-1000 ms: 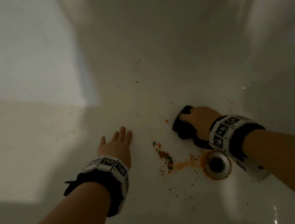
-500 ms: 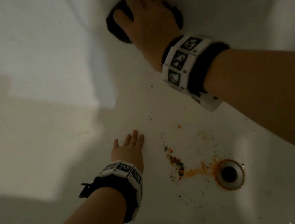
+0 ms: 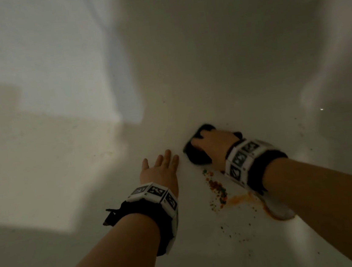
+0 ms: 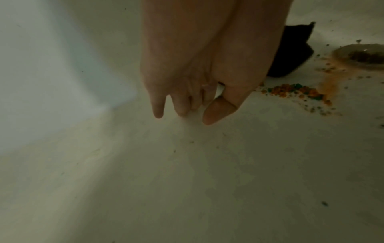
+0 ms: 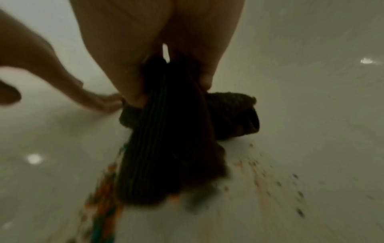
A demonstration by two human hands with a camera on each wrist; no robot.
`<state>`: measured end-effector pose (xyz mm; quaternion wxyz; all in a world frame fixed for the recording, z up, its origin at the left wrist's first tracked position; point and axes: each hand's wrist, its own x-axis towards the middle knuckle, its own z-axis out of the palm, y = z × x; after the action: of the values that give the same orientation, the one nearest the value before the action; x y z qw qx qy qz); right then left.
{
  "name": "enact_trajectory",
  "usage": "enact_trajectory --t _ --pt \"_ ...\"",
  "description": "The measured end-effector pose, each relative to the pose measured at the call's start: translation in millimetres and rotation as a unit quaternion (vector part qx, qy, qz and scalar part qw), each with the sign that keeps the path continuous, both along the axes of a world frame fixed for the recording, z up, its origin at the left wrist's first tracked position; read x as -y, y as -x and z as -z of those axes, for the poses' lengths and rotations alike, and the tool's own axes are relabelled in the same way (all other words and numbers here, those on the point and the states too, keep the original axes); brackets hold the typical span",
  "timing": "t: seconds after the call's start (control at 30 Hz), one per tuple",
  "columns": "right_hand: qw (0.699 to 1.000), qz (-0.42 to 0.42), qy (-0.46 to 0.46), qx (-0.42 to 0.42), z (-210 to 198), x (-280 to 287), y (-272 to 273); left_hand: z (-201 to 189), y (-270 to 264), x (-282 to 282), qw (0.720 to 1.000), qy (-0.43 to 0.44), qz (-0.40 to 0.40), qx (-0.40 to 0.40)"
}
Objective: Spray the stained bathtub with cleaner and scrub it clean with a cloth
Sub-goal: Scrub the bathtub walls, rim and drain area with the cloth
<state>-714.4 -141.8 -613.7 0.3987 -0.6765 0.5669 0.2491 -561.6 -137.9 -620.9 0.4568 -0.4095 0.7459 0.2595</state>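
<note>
The white bathtub floor (image 3: 139,237) carries an orange and green crumbly stain (image 3: 217,190) with an orange smear running right from it. My right hand (image 3: 214,144) grips a dark cloth (image 3: 196,155) and presses it on the tub floor just above the stain. The cloth (image 5: 172,148) bunches under the right hand's fingers (image 5: 129,82) in the right wrist view. My left hand (image 3: 160,168) lies flat on the tub floor left of the cloth, fingers straight. In the left wrist view the left hand's fingers (image 4: 182,105) touch the floor, with the stain (image 4: 295,92) and cloth (image 4: 290,54) to their right.
The drain (image 4: 361,55), ringed with orange residue, sits right of the stain; my right forearm hides it in the head view. Dark specks (image 3: 238,232) scatter over the floor below the stain. The tub wall (image 3: 31,84) rises at the left and back.
My right hand with the cloth has swept back down from the far tub wall to the floor beside the stain. The left hand has stayed flat in place.
</note>
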Motion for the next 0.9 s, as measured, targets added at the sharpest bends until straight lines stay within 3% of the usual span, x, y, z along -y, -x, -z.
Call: enact_trajectory --t 0.07,0.13,0.23,0.3,0.43,0.57,0.7,0.77,0.9 --pt "0.999 0.001 0.029 0.022 -1.9 -12.6 7.5 -0.2 0.3 -2.4 1.0 0.004 -0.001 0.002" --pt "0.991 0.023 0.134 0.01 -10.0 -7.7 8.7 0.3 0.0 -5.9 1.0 0.008 -0.007 -0.001" --pt "0.946 0.04 0.322 -0.005 -19.7 27.9 3.0 -0.2 -1.3 -6.6 1.0 0.011 0.002 0.001" --pt "0.935 0.025 0.352 -0.018 -31.6 58.6 -8.8 -1.3 -1.3 -6.3 1.0 0.006 0.005 0.005" --pt "0.952 0.118 0.284 0.008 -14.8 90.5 -20.7 -1.6 -1.2 -6.7 1.0 0.003 0.004 0.005" --pt "0.978 0.031 0.205 0.015 13.8 65.6 -31.2 -0.1 -2.0 -5.2 1.0 -0.002 0.01 0.006" --pt "0.978 -0.081 0.193 -0.007 17.8 18.4 -20.7 1.4 -4.3 -3.8 1.0 0.002 0.013 0.0" --pt "0.984 -0.056 0.169 0.008 21.3 -18.2 -10.7 1.8 -5.6 -4.3 1.0 0.008 0.012 -0.004" --pt "0.973 -0.072 0.218 0.032 31.7 -81.2 4.0 1.2 -5.0 -4.5 1.0 0.005 0.007 -0.001"
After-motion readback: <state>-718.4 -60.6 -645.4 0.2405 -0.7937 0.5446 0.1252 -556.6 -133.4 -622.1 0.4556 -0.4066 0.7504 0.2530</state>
